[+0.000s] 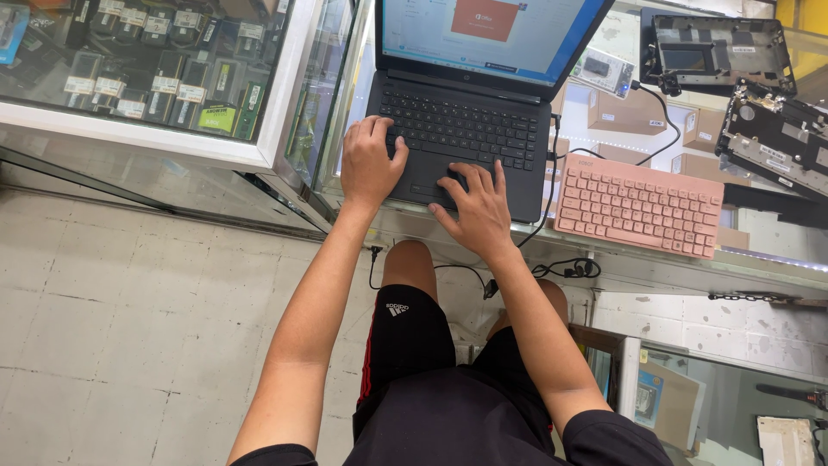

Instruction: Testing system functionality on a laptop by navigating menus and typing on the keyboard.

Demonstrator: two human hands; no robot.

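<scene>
Here | two hands: left hand [369, 164], right hand [476, 207], spread | one laptop [466, 129] | one pink keyboard [638, 207] | maybe two dismantled shells

Laptop screen [492, 34] at top centre, lit: pale window with a red-orange square near its upper middle, dark bar along the lower edge.

Glass case at upper left: rows of small white price labels [108, 85] on dark parts, one green package [216, 119] at the near edge, a blue package [12, 31] at the far left edge.

Under the glass counter, right of the laptop: brown cardboard boxes [625, 112], each with a small white label; more boxes [703, 164] behind the pink keyboard.

Small clear-wrapped package [604, 71] lies just right of the screen.

Lower right: a flat brown box with a blue label [649, 399].
</scene>
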